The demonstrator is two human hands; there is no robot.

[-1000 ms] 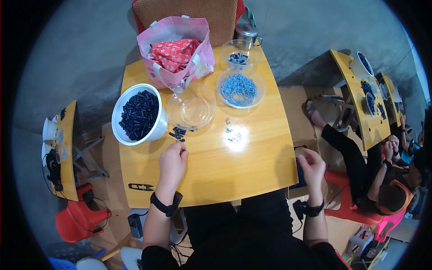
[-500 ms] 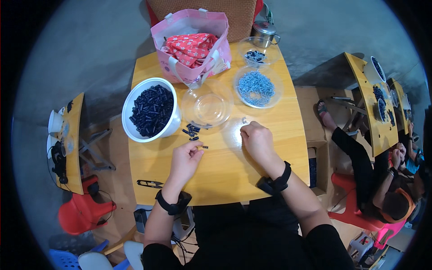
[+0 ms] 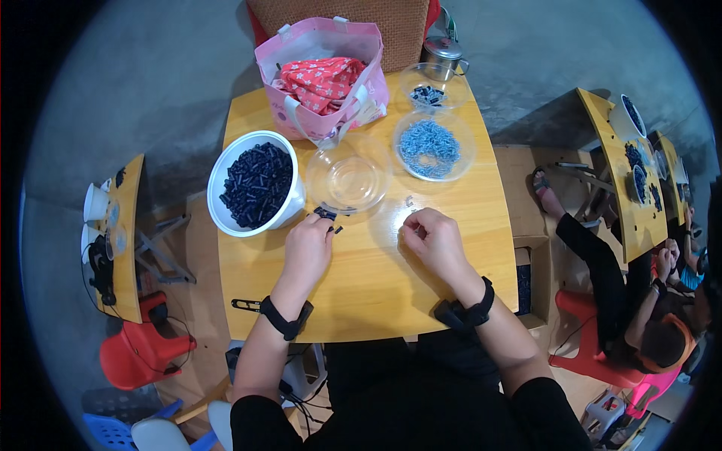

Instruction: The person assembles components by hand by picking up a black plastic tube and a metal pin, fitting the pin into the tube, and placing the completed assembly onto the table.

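- The left hand was curled at small black tubes; whether it pinched one, I couldn't tell.
- The right hand was curled, its grip unclear; tiny pale pieces lay just beyond it on the surface.
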